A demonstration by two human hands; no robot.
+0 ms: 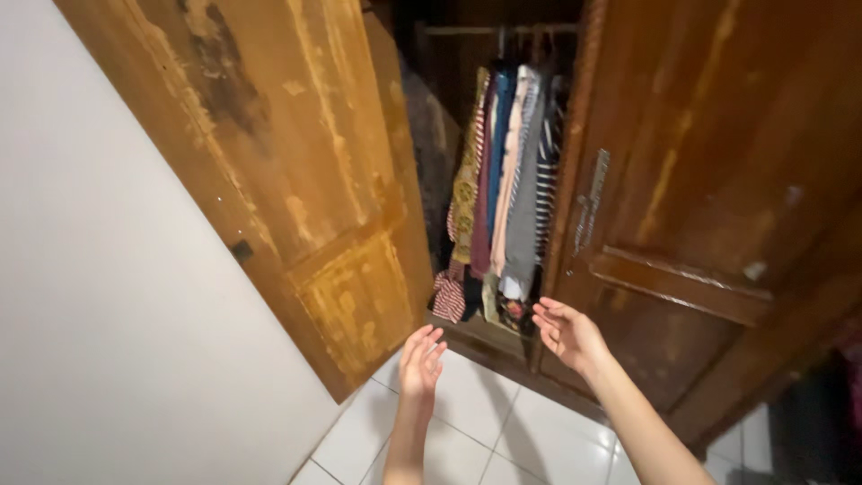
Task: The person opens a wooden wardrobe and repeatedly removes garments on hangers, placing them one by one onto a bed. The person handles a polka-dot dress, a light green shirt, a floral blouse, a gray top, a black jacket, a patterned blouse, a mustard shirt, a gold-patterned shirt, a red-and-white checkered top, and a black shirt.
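Head view: hanging clothes [503,171] crowd the open wooden wardrobe [709,180], just ahead of both hands. Left hand [420,364] and right hand [567,332] reach out, fingers spread, holding nothing. Tightly packed garments could snag and slip off hangers if tugged.

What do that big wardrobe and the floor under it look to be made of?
The wardrobe looks like solid wood with a worn, glossy varnish: visible grain, pale scuffed patches on the open door. The floor seems glazed white ceramic tile, with grout lines and faint sheen.
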